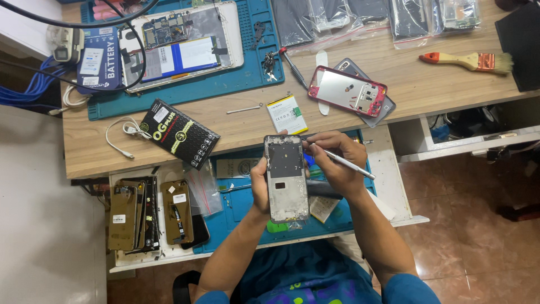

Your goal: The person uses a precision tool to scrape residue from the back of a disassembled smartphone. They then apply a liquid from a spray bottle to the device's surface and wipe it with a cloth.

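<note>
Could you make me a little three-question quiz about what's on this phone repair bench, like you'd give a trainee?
1. True or false: the left hand holds the opened phone frame upright over the pulled-out drawer.
2. What does the right hand hold? A) a paintbrush B) a thin metal tool C) a cable
3. Which thing lies nearer the phone frame: the loose white battery or the wooden-handled brush?

Key
1. True.
2. B: the thin metal tool, its tip at the frame's top right edge.
3. The loose white battery, just above it on the wooden desk.
</note>
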